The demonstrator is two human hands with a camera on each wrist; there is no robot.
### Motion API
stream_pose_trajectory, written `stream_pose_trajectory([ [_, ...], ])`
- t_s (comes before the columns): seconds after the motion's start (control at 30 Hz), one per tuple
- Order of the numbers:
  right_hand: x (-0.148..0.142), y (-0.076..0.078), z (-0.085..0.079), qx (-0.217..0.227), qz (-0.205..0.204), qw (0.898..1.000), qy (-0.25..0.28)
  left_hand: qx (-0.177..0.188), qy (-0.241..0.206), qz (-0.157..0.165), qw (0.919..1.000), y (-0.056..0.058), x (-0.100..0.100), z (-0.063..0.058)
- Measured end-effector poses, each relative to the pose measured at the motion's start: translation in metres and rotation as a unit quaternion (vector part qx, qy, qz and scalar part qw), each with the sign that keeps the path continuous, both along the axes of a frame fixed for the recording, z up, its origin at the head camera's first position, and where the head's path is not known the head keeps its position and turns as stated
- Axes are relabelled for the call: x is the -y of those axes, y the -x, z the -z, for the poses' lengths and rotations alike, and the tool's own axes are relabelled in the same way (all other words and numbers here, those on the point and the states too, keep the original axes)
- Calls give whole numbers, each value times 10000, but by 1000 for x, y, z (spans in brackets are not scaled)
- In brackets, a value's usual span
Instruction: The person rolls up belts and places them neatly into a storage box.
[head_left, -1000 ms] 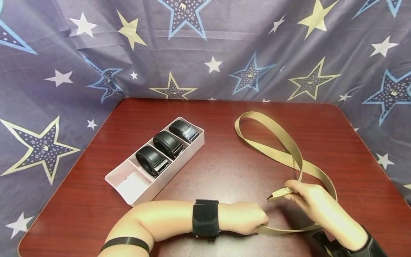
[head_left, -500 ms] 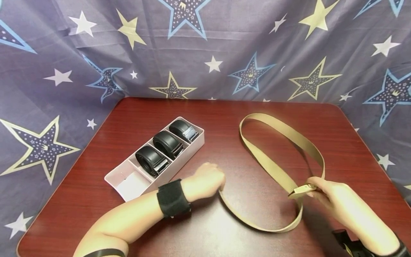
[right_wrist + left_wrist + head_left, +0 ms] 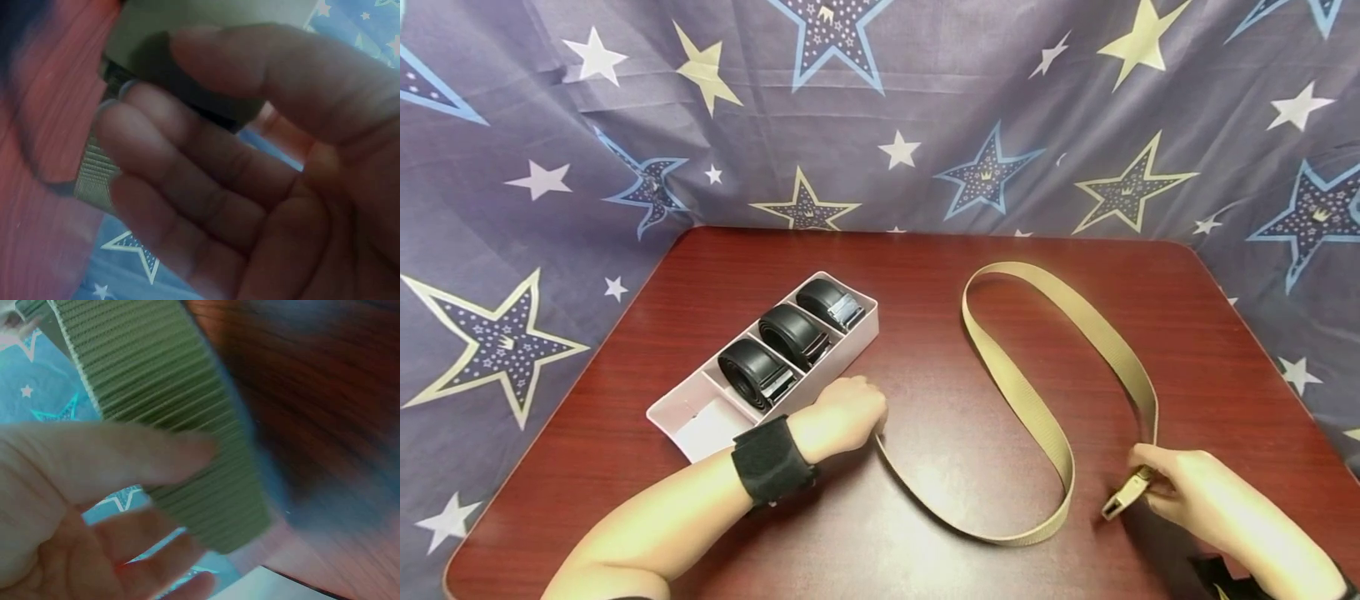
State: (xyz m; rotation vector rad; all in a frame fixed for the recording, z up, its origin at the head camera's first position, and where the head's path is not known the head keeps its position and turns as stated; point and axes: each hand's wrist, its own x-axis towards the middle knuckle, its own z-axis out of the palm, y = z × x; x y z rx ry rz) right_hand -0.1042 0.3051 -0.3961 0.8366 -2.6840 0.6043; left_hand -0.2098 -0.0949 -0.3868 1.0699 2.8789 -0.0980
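Note:
A tan webbing belt [image 3: 1028, 408] curves in a wide S over the right half of the table. My left hand [image 3: 846, 414] pinches its free end beside the pink box; in the left wrist view the thumb [image 3: 181, 456] lies across the ribbed strap [image 3: 156, 369]. At the right, my right hand [image 3: 1187, 483] grips the belt by its buckle [image 3: 1126, 493], whose open mouth points toward the front left. The right wrist view shows the thumb and fingers [image 3: 156, 137] around the buckle [image 3: 200, 25], with a strip of webbing below.
A pink divided box [image 3: 820, 385] stands at the left, just behind my left hand. Rolled black belts [image 3: 790, 333] fill three of its compartments; a white slip [image 3: 709, 429] lies in the front one. A star-patterned cloth [image 3: 880, 108] hangs behind the table [image 3: 917, 258].
My left hand has moved left and away from me toward the box, drawing the strap's end along. My right hand has moved right with the buckle, and the belt has opened from crossed loops into an S.

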Motion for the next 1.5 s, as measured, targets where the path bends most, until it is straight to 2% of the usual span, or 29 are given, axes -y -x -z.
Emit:
stream_pose_trajectory([
  [0.1,0,0,5,50,1,9999,-110,117,-543,-296,9980,-2,4,2],
  [0.23,3,1,14,79,-154,9997,-160,298,-1100,-987,9886,-5,7,6],
  [0.3,4,1,16,76,-195,9996,-174,297,-1280,-1159,9845,-5,7,9],
  [0.4,5,0,17,230,-142,9990,-349,551,-1585,-1192,9786,-4,5,13],
  [0.47,5,-1,15,464,13,9972,-586,885,-1766,-1147,9736,-2,4,16],
  [0.57,6,-3,8,830,349,9902,-1066,1515,-1968,-1235,9608,1,3,18],
  [0.63,8,-5,4,805,538,9870,-1281,1756,-2053,-1318,9538,2,3,17],
  [0.7,12,-8,1,478,609,9879,-1346,1889,-2223,-1344,9470,3,4,16],
  [0.8,25,-10,2,-280,501,9914,-1176,1881,-2615,-1165,9395,4,7,13],
  [0.87,38,-10,7,-713,201,9919,-1028,1808,-2924,-1012,9336,4,8,9],
  [1.03,72,-7,24,-1217,-550,9880,-780,1503,-3602,-724,9179,1,7,-2],
  [1.07,78,-7,27,-1291,-600,9867,-779,1483,-3756,-705,9121,0,6,-5],
  [1.13,86,-6,31,-1441,-594,9844,-821,1553,-4104,-726,8957,-2,5,-9],
  [1.27,97,-5,34,-1529,-496,9817,-1017,1626,-4764,-829,8601,-5,4,-18],
  [1.37,102,-4,34,-1589,-470,9804,-1067,1509,-5108,-671,8437,-6,3,-25],
  [1.5,107,-1,34,-1702,-497,9791,-992,1211,-5430,-461,8297,-8,2,-33],
])
